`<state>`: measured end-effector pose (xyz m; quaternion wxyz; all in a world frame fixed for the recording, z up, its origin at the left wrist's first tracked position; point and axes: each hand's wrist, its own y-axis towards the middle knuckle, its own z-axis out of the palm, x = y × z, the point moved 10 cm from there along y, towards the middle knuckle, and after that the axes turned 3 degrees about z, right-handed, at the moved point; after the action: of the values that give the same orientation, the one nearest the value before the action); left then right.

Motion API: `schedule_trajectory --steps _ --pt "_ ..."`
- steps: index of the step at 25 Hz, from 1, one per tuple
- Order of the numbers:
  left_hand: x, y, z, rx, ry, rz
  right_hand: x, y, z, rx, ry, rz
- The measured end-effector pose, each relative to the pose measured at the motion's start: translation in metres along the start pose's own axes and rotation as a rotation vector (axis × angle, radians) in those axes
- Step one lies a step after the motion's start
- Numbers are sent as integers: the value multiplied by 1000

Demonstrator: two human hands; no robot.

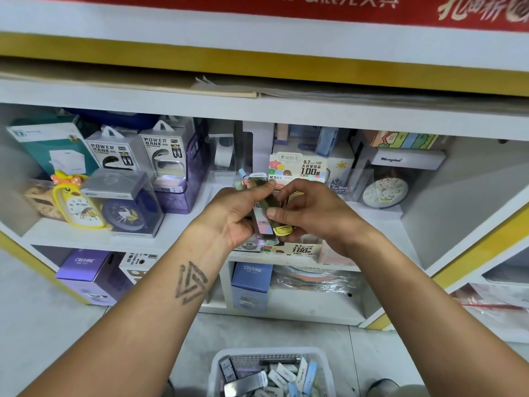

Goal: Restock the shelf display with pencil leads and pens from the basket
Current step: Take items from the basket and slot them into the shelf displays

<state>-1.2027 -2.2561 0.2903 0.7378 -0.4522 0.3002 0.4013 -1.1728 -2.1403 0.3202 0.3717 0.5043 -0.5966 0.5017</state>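
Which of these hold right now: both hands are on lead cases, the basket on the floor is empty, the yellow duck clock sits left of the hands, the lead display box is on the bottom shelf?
1. Both hands hold lead cases. True: the left hand and right hand grip the bunch of lead cases.
2. The basket is empty. False: it holds many cases.
3. The duck clock is left of the hands. True.
4. The display box is on the bottom shelf. False: middle shelf, behind the hands.

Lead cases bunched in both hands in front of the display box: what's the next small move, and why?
Probably pull one case free with the right hand and slot it into the display box just below. The left hand grips a bundle of lead cases, the right pinches one, and the basket holds more.
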Motion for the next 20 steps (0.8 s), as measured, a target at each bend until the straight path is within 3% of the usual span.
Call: schedule_trajectory --steps 8,14,20 --pt "-5 9 -6 -27 6 40 21 -9 -84 -424 43 -134" --pt "-4 8 -5 -38 0 21 30 -13 -93 -495 -342 -215" --pt "-2 8 -3 -19 -9 5 22 1 -80 -464 -468 -228"
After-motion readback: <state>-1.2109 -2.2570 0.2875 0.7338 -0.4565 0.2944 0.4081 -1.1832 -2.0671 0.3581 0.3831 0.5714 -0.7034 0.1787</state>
